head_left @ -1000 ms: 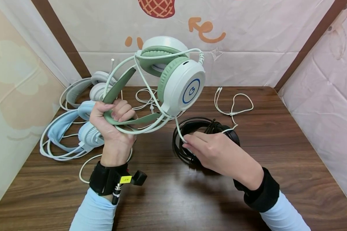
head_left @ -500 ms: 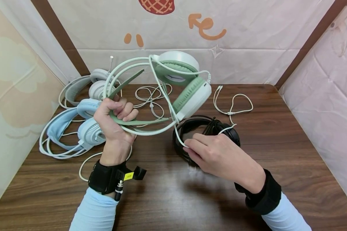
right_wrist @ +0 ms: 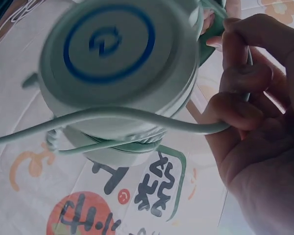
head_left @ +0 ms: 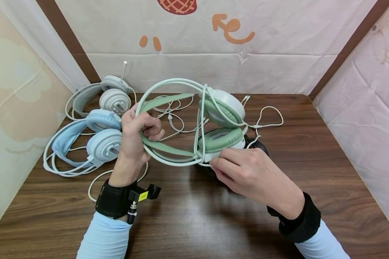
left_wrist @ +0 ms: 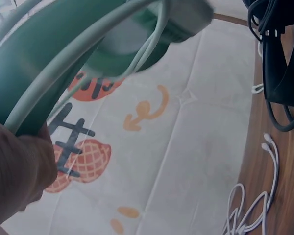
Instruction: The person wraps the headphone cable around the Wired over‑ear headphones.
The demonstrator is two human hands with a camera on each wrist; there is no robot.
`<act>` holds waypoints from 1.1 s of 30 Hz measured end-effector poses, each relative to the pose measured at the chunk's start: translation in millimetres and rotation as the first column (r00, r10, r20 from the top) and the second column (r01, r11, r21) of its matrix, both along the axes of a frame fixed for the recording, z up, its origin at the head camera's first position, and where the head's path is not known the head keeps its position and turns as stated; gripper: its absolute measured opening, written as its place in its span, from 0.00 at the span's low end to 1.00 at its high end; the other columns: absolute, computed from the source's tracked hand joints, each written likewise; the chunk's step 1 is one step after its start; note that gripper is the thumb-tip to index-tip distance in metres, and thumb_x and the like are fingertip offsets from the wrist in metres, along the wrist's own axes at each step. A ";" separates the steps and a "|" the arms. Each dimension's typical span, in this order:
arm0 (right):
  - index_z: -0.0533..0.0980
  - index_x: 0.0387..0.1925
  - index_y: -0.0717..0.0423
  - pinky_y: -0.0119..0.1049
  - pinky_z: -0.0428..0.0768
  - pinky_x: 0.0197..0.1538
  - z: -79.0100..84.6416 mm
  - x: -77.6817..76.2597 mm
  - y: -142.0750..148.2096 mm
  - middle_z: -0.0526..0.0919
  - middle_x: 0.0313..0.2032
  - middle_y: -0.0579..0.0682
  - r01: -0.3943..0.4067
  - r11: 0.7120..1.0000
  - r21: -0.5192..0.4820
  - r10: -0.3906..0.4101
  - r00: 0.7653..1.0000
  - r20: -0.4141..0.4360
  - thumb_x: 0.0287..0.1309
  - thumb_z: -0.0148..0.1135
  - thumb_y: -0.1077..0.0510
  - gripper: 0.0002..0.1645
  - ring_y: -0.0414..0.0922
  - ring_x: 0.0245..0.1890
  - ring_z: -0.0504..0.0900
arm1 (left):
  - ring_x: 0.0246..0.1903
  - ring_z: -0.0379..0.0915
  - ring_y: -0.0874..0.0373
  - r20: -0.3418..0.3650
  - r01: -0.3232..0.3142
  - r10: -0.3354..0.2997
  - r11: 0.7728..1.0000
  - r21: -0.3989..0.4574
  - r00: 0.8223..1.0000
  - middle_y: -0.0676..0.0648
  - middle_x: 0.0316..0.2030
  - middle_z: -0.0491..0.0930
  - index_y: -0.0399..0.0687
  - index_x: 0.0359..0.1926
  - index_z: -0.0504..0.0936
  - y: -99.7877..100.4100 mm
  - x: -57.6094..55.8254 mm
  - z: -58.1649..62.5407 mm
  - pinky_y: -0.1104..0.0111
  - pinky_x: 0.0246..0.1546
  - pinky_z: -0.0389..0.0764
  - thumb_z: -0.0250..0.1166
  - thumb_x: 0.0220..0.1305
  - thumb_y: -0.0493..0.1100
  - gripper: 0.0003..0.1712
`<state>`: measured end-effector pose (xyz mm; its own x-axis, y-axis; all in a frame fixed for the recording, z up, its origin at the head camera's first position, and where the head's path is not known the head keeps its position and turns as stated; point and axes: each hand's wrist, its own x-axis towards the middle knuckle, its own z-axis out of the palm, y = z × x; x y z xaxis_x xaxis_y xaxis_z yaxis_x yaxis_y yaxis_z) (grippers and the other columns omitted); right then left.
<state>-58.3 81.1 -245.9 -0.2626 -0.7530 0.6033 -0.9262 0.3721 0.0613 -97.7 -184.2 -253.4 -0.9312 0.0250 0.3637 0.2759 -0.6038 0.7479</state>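
Observation:
My left hand point(head_left: 137, 135) grips the headband of a pale green and white headset point(head_left: 222, 140), fingers curled round the green strap. Both green ear cushions point toward the left hand, and the headset is held over the table. Its cable point(right_wrist: 112, 113) runs across the ear cups and is wrapped round the frame. In the right wrist view the cable passes into my right hand point(right_wrist: 257, 93), whose fingers curl round it close beside the white ear cup point(right_wrist: 122, 54). From the head view, the right hand point(head_left: 246, 172) is just below the nearer ear cup.
A black headset point(head_left: 259, 144) lies beneath the green one, mostly hidden. To the left lie a light blue headset point(head_left: 69, 147) and a grey one point(head_left: 84, 99) behind it. White cables point(head_left: 272, 124) spread over the back of the wooden table point(head_left: 188, 223), near the cloth wall point(head_left: 194, 68).
The green headset has come down and turned, its ear cups now lower and over the black headset. The left hand has rotated with it. The right hand has stayed nearly in place, holding the cable.

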 end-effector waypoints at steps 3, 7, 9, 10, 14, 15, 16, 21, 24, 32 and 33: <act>0.81 0.34 0.52 0.29 0.74 0.26 1.3 1.8 -0.3 0.75 0.26 0.42 -0.038 0.999 -0.007 0.038 0.999 -0.012 0.71 0.52 0.61 0.12 0.35 0.24 0.72 | 0.13 0.37 0.61 0.005 0.056 -0.056 0.996 -0.076 0.998 0.51 0.14 0.44 0.45 0.30 0.67 -0.7 3.2 2.3 0.72 0.15 0.41 0.43 0.52 0.23 0.14; 0.81 0.34 0.53 0.28 0.77 0.28 3.0 5.5 -1.0 0.77 0.28 0.42 -0.066 0.998 0.001 0.066 0.997 -0.041 0.70 0.51 0.65 0.13 0.35 0.24 0.75 | 0.14 0.38 0.59 0.025 0.103 -0.100 0.981 -0.166 0.995 0.50 0.13 0.46 0.44 0.35 0.69 -1.9 6.5 5.9 0.72 0.15 0.43 0.46 0.52 0.23 0.15; 0.81 0.33 0.53 0.28 0.78 0.28 3.9 7.8 -0.4 0.78 0.29 0.42 -0.060 0.998 0.019 0.061 0.997 -0.053 0.70 0.52 0.66 0.13 0.35 0.25 0.77 | 0.15 0.39 0.58 0.049 0.117 -0.110 0.972 -0.204 0.993 0.50 0.13 0.48 0.44 0.34 0.68 -2.6 7.5 7.9 0.72 0.15 0.43 0.47 0.52 0.22 0.15; 0.80 0.34 0.53 0.28 0.78 0.28 4.5 9.1 0.1 0.78 0.29 0.42 -0.054 0.998 0.030 0.056 0.997 -0.058 0.70 0.51 0.66 0.13 0.35 0.25 0.78 | 0.15 0.39 0.58 0.065 0.124 -0.112 0.967 -0.222 0.992 0.51 0.13 0.48 0.45 0.34 0.68 -3.1 7.8 8.4 0.72 0.16 0.43 0.48 0.51 0.23 0.14; 0.81 0.34 0.52 0.28 0.76 0.25 7.4 13.7 2.8 0.79 0.31 0.42 -0.032 0.998 0.052 0.035 0.997 -0.067 0.66 0.52 0.68 0.13 0.34 0.25 0.78 | 0.15 0.40 0.58 0.115 0.152 -0.124 0.945 -0.288 0.986 0.53 0.13 0.52 0.44 0.33 0.70 -4.9 8.5 10.2 0.71 0.15 0.43 0.49 0.50 0.23 0.14; 0.81 0.34 0.52 0.28 0.76 0.25 8.2 14.7 3.7 0.80 0.31 0.43 -0.031 0.998 0.051 0.034 0.998 -0.062 0.65 0.52 0.68 0.14 0.34 0.26 0.79 | 0.15 0.40 0.58 0.121 0.158 -0.127 0.939 -0.305 0.985 0.53 0.13 0.53 0.43 0.33 0.71 -5.3 8.5 10.3 0.71 0.15 0.43 0.49 0.50 0.23 0.14; 0.81 0.35 0.52 0.28 0.76 0.25 9.0 15.5 4.5 0.80 0.32 0.43 -0.030 0.998 0.052 0.033 0.998 -0.058 0.64 0.51 0.69 0.15 0.34 0.26 0.78 | 0.15 0.40 0.58 0.123 0.165 -0.132 0.933 -0.320 0.984 0.54 0.13 0.54 0.43 0.34 0.72 -5.6 8.6 10.3 0.70 0.15 0.43 0.49 0.49 0.23 0.14; 0.81 0.34 0.53 0.28 0.78 0.28 12.8 17.4 7.7 0.81 0.33 0.44 -0.047 0.998 0.037 0.048 0.998 -0.047 0.63 0.49 0.70 0.16 0.35 0.27 0.80 | 0.15 0.42 0.58 0.154 0.192 -0.145 0.914 -0.356 0.977 0.56 0.14 0.58 0.42 0.37 0.75 -6.6 11.2 9.3 0.70 0.15 0.44 0.50 0.50 0.23 0.16; 0.82 0.33 0.53 0.28 0.79 0.28 15.5 17.1 9.7 0.81 0.32 0.44 -0.067 0.998 -0.004 0.067 0.995 -0.069 0.63 0.48 0.70 0.17 0.35 0.27 0.80 | 0.15 0.42 0.59 0.184 0.208 -0.150 0.909 -0.360 0.971 0.56 0.14 0.57 0.42 0.37 0.74 -7.4 13.9 7.2 0.71 0.16 0.44 0.50 0.50 0.23 0.15; 0.81 0.33 0.54 0.26 0.68 0.20 28.9 10.8 12.6 0.79 0.29 0.43 -0.116 0.992 -0.040 0.111 0.987 -0.115 0.73 0.50 0.64 0.15 0.35 0.23 0.74 | 0.15 0.44 0.61 0.239 0.242 -0.156 0.888 -0.392 0.958 0.56 0.15 0.56 0.42 0.35 0.72 -8.2 16.6 6.5 0.72 0.16 0.47 0.51 0.50 0.24 0.13; 0.81 0.33 0.55 0.26 0.67 0.20 31.1 9.7 11.5 0.77 0.29 0.43 -0.125 0.991 -0.038 0.120 0.985 -0.123 0.74 0.51 0.63 0.14 0.35 0.22 0.72 | 0.15 0.44 0.61 0.243 0.243 -0.154 0.885 -0.397 0.958 0.56 0.15 0.57 0.42 0.35 0.72 -8.0 17.0 7.1 0.72 0.16 0.47 0.52 0.50 0.25 0.12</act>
<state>-48.6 92.6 -214.8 -0.0934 -0.7459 0.6594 -0.9517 0.2614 0.1609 -80.7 -192.2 -246.4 -0.9418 0.3251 0.0855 0.0021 -0.2487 0.9686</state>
